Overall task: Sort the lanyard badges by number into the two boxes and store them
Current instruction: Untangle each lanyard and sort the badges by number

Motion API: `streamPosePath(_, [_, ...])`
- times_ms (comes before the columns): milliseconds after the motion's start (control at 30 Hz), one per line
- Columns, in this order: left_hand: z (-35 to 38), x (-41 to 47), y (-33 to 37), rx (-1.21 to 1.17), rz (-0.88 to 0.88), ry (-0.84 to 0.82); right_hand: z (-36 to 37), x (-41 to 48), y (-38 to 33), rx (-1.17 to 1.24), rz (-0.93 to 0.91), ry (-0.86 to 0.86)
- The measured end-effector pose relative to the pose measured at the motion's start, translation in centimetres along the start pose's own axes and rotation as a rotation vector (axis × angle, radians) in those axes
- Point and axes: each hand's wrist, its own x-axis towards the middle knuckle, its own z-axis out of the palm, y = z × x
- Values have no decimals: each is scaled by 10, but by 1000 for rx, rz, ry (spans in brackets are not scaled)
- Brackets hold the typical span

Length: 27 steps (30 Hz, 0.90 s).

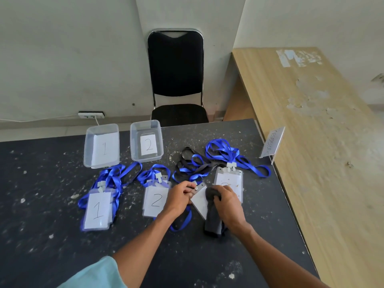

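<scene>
Two clear plastic boxes stand at the table's far edge: box 1 [101, 129] on the left and box 2 [145, 126] beside it, each with a numbered paper inside. A stack of badges marked 1 [97, 210] with blue lanyards lies at front left. Right of it lies a stack marked 2 [154, 201]. My left hand [179, 196] pinches the top edge of a tilted badge [200, 201]. My right hand [226, 204] presses a dark grey cloth [213, 221] onto that badge. Another dirty badge [228, 177] lies just behind, its number hidden.
Tangled blue lanyards [224, 152] and black lanyards [188, 161] lie behind my hands. A clear sign holder [272, 144] stands at the table's right edge. A wooden desk [311, 121] adjoins on the right. A black chair [176, 80] stands behind the table.
</scene>
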Motion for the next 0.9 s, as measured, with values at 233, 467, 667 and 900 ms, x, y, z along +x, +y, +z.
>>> streamPosePath(233, [-3,3,6,105,52,-15,-7,-30,5,-370,-506,-486])
streamPosePath(467, [-6,5,7,162,99,-51,-17,1,14,-211,-306,-124])
streamPosePath(667, [-6,6,7,184,111,-52,-4,-39,15,-390,-593,-434])
streamPosePath(900, [-9,10,5,158,87,-103,-12,7,3,-185,-166,-70])
